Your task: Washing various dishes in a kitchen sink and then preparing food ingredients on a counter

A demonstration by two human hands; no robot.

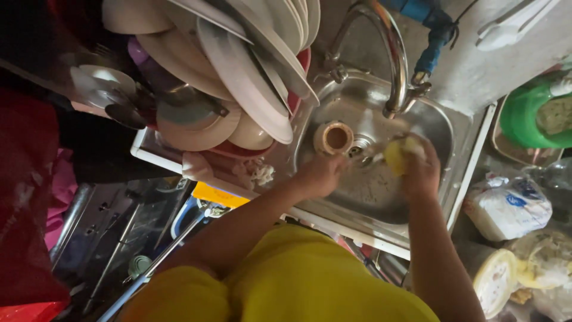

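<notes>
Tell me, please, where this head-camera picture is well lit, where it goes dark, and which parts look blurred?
Head view: the steel sink and stacked plates are brightly lit, with glare on the curved tap; the lower left under the counter falls into deep shadow; the right hand gripping the yellow sponge is motion-blurred, and the left hand is slightly soft; the yellow shirt close to the lens is out of focus.
</notes>
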